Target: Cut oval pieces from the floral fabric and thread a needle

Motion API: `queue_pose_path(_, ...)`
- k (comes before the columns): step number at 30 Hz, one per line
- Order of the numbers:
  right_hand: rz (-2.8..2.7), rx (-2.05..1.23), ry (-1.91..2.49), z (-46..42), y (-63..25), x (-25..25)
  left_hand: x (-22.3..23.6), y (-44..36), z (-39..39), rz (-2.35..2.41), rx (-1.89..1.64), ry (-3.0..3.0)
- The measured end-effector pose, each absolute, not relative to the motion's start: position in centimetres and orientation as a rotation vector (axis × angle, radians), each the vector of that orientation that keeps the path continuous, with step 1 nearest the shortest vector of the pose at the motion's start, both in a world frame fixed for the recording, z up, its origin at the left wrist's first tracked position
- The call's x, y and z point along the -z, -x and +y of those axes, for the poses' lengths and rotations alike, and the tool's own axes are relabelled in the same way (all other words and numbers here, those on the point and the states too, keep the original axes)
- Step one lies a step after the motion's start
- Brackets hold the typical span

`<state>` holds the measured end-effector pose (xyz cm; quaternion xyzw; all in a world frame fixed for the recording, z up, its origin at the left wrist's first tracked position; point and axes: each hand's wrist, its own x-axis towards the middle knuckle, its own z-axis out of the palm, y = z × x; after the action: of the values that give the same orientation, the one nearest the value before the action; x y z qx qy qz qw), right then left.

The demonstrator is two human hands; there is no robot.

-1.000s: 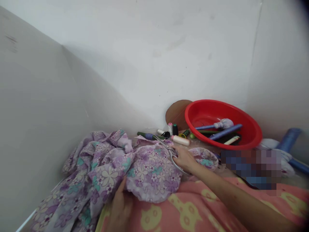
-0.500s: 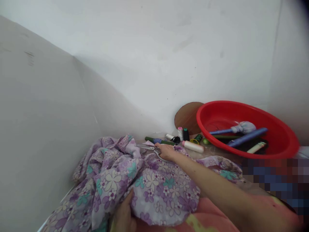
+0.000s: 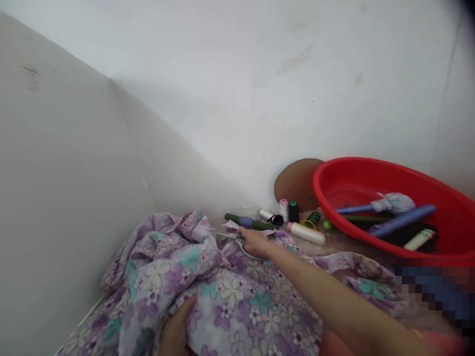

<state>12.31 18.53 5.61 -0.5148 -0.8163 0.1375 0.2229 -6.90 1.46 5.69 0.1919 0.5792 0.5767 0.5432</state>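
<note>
My right hand [image 3: 255, 242] is closed around the handles of a pair of metal scissors [image 3: 225, 234], whose blades point left over the cloth. Purple, white and teal floral fabric [image 3: 232, 289] lies bunched below and around the scissors. At the bottom, my left hand [image 3: 174, 330] grips a fold of this fabric, its thumb or finger along the fold and the rest of the hand partly hidden. Just beyond the right hand, a small scrap of pink-lilac fabric [image 3: 231, 225] sticks up near the blades.
By the wall are a green-and-blue roll [image 3: 250, 222], a white thread spool [image 3: 284, 211], a black thread spool [image 3: 293, 212] and a long white spool [image 3: 307, 233]. A red basin [image 3: 371, 165] holding several tools stands right, before a brown round board [image 3: 297, 185]. A wall closes the left side.
The view has shifted, moving the basin and spools right and down in the picture. My left hand and its fabric appear lower and further left. The scissors stay in my right hand.
</note>
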Motion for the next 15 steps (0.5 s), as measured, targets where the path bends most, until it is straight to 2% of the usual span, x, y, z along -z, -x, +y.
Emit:
queue_pose_path(4, -2.107, -0.352, 1.481, 18.3, -14.4, -8.0, -9.2, 7.8, 3.8, 1.442, -1.428, -0.559)
queue_pose_path(7, -1.94, -0.394, 1.486, 17.0, -17.1, -9.7, -11.8, 8.6, 6.3, 1.381, -1.288, -0.588)
queue_pose_path(12, -1.455, -1.027, 1.373, 13.0, -22.1, -10.2, -14.7, 9.9, 10.2, 1.285, -1.121, -0.744)
queue_pose_path(15, -1.436, -1.007, 1.375, 11.3, -23.7, -8.5, -14.8, 10.2, 12.1, 1.262, -1.043, -0.794)
